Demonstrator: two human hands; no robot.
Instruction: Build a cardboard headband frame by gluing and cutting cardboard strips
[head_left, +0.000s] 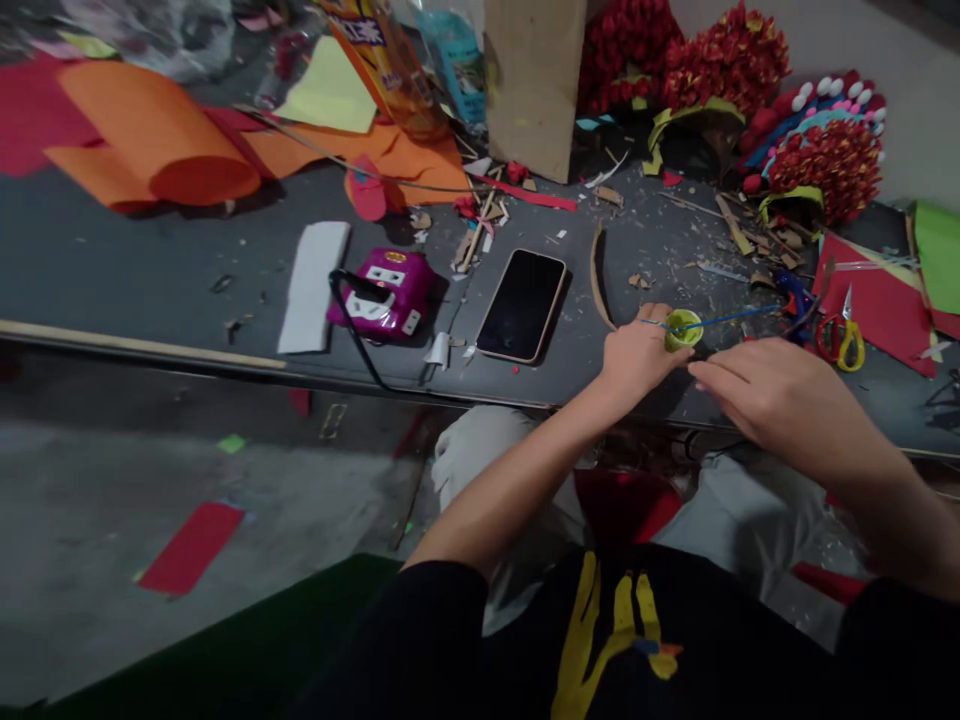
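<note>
Two bare hands, one little yellow-green cup-like piece [681,339] near the front edge of the desk [172,260]. Left hand [637,345] is the closer one, fingers curled on the piece's left side, so it's basically steadying it. Right hand [772,390] sits just off its lower right, fingertips bunched narrow; can't tell if they're pinching anything. Thin blue strip [739,317] runs sideways over the opening, long axis aimed roughly toward the scissors [850,343].
</note>
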